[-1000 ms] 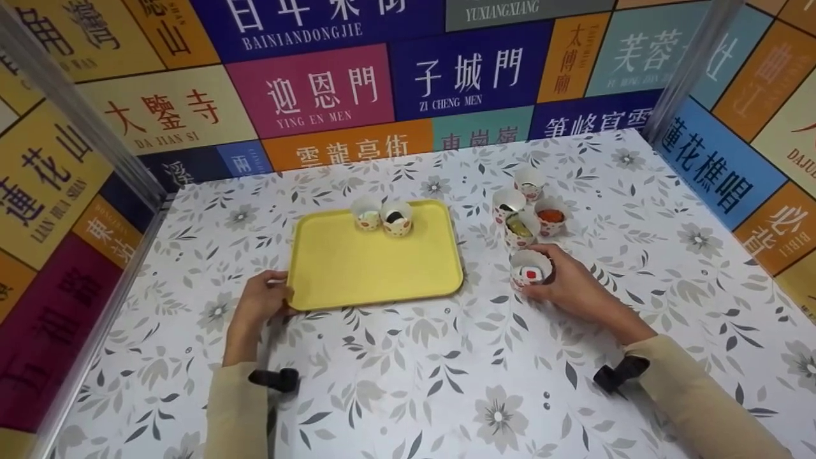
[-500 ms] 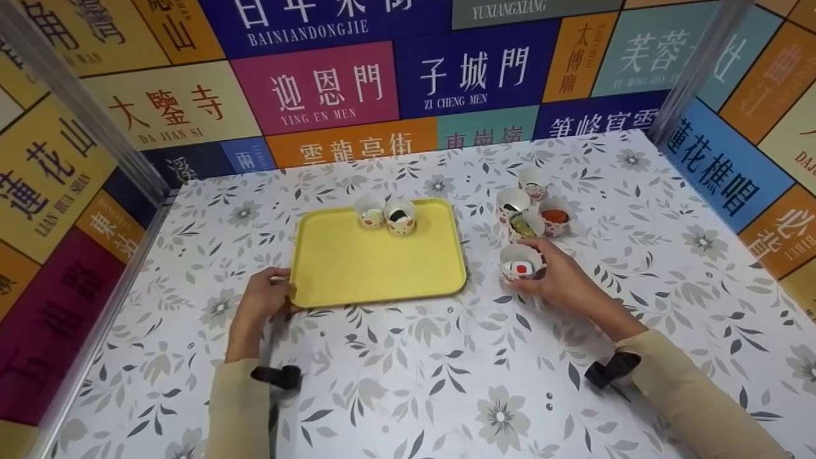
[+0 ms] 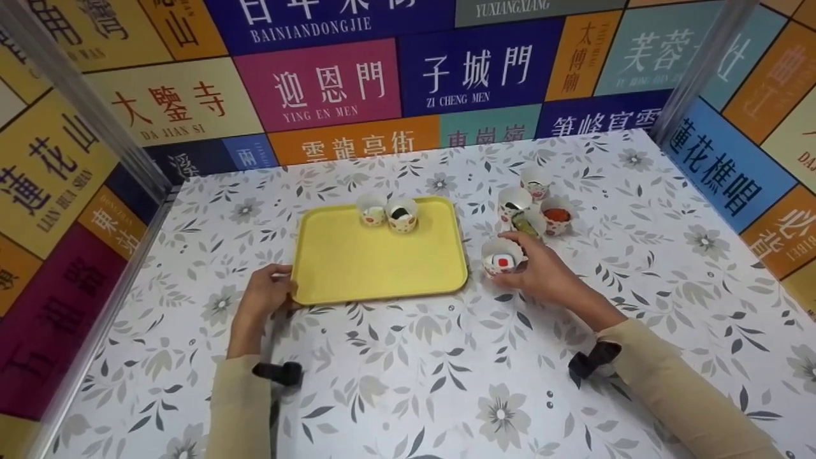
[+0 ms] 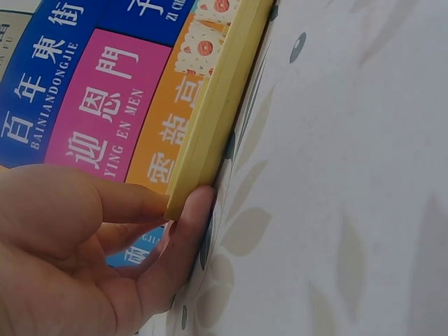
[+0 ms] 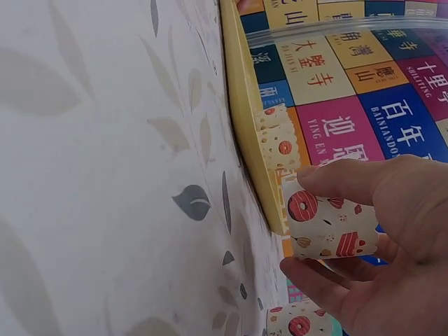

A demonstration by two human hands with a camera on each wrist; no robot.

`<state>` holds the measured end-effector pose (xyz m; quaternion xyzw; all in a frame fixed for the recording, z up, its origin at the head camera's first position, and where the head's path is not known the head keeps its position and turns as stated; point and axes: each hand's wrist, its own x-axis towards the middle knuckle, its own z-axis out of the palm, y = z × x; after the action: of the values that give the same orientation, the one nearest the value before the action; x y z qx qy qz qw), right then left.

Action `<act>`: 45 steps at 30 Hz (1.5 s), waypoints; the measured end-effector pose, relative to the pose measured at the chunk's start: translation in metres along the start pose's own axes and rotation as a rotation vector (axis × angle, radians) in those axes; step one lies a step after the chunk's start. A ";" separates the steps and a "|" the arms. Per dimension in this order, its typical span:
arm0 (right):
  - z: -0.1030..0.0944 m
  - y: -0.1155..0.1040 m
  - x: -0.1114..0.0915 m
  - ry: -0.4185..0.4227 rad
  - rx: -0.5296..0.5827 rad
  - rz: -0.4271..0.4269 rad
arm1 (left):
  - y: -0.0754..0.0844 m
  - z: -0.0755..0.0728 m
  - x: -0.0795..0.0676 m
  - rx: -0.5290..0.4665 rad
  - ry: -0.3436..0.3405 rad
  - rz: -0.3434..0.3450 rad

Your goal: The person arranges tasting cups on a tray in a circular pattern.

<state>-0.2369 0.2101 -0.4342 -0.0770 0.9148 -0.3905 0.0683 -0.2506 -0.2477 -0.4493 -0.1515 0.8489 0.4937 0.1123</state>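
My right hand (image 3: 542, 271) grips a small paper baking cup (image 5: 329, 224) printed with doughnuts and cake slices, just right of the yellow tray (image 3: 382, 268). Inside this cup lies a white piece with a red square (image 3: 503, 262). At the tray's near left corner my left hand (image 3: 262, 296) pinches the edge; in the left wrist view its thumb and fingers (image 4: 189, 217) lie on either side of the rim. Two more paper cups stand at the tray's far side, one with white contents (image 3: 373, 213), the other with black and white contents (image 3: 401, 217).
Several more cups cluster right of the tray, among them one with orange-red contents (image 3: 556, 217) and one with green contents (image 3: 526, 223). A flower-patterned cloth (image 3: 395, 382) covers the table. Panels of coloured signs (image 3: 319, 80) rise behind and on both sides.
My right hand has carried its cup leftward, away from the cluster and closer to the tray. My left hand keeps its hold on the tray corner.
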 end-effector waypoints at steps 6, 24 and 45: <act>0.005 -0.008 0.006 0.016 0.021 -0.042 | 0.000 0.001 0.001 -0.031 -0.004 -0.002; 0.039 -0.045 0.035 0.003 0.056 0.021 | 0.000 -0.001 0.001 -0.039 0.004 -0.013; 0.069 -0.064 0.056 0.033 0.166 -0.034 | 0.002 0.001 0.003 0.010 0.021 -0.038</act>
<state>-0.2737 0.1070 -0.4389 -0.0804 0.8788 -0.4674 0.0526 -0.2546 -0.2462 -0.4492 -0.1723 0.8496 0.4854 0.1136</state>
